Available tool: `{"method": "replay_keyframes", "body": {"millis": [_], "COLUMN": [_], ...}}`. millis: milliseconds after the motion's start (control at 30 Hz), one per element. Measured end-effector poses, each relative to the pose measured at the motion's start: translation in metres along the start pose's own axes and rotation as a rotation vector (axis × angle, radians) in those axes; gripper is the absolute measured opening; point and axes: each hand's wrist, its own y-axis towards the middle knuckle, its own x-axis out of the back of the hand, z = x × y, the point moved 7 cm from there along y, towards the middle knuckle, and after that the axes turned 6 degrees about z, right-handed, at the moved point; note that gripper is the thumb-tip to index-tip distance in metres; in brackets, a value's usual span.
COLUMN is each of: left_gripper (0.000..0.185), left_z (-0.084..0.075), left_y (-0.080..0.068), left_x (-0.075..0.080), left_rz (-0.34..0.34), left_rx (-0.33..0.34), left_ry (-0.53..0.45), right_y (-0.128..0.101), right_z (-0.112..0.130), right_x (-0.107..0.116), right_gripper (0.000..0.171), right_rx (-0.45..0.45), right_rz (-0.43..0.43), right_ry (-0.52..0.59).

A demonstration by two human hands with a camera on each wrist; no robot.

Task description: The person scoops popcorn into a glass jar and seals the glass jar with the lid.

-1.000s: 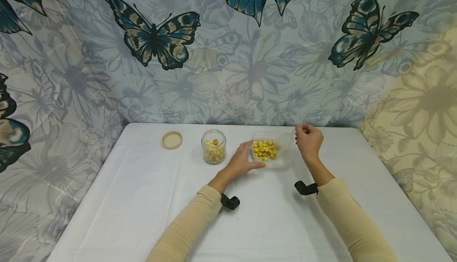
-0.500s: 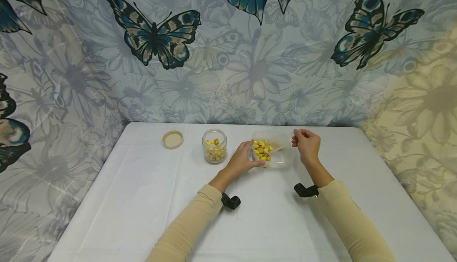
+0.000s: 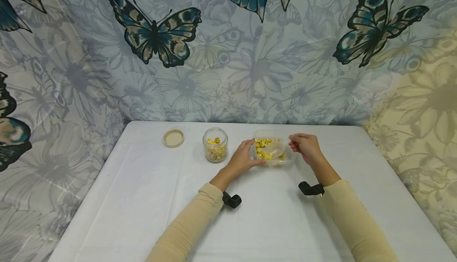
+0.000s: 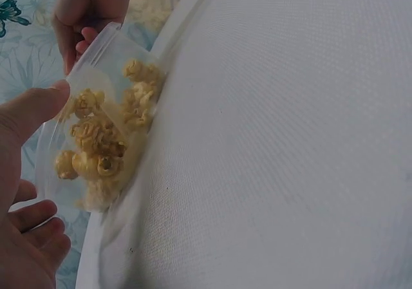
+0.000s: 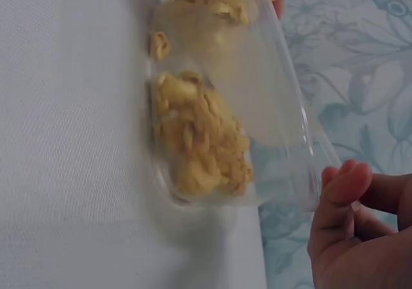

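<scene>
The left hand grips the clear plastic box of yellow popcorn near the surface's far edge, the right hand pinches its clear lid half lowered, while the small glass jar stands part filled and its beige round cap lies apart.

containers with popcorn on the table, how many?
2. A glass jar stands left of centre, with no lid on it; a clear plastic tub sits to its right, between the left hand and right hand. None looks hidden.

- L hand: fingers curled, thumb up, gripping left side of the clear tub.
- R hand: at tub's right edge, fingertips pinching its lid.
- Both forearms in beige sleeves, angled inward toward tub.
</scene>
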Motion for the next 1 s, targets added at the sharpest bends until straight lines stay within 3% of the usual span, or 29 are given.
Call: {"method": "replay_keyframes", "body": {"millis": [200, 500, 600, 733, 867, 1000], "left_gripper": [0.093, 0.093, 0.092, 0.092, 0.092, 0.092], "left_z": [0.001, 0.001, 0.0, 0.0, 0.0, 0.001], "left_y": [0.001, 0.001, 0.001, -0.001, -0.001, 0.0], "left_x": [0.001, -0.001, -0.001, -0.002, -0.001, -0.002], "left_rz": [-0.005, -0.003, -0.008, -0.007, -0.005, -0.003], "left_rx": [-0.002, -0.002, -0.01, -0.007, -0.004, -0.007], "left_ry": [-0.002, -0.002, 0.002, 0.005, 0.003, -0.003], "right_y": [-0.003, -0.003, -0.003, -0.003, -0.002, -0.001], "right_z": [-0.001, -0.008, -0.008, -0.004, 0.001, 0.005], "right_x": [0.0, 0.006, 0.007, 0.006, 0.004, 0.006], "right_gripper": [0.031, 0.014, 0.016, 0.031, 0.033, 0.035], "right_rx": [-0.035, -0.127, -0.123, -0.059, -0.008, 0.028], "right_rz": [-0.002, -0.086, -0.076, -0.005, 0.068, 0.07], "right_ry": [0.064, 0.163, 0.179, 0.125, 0.044, -0.025]}}
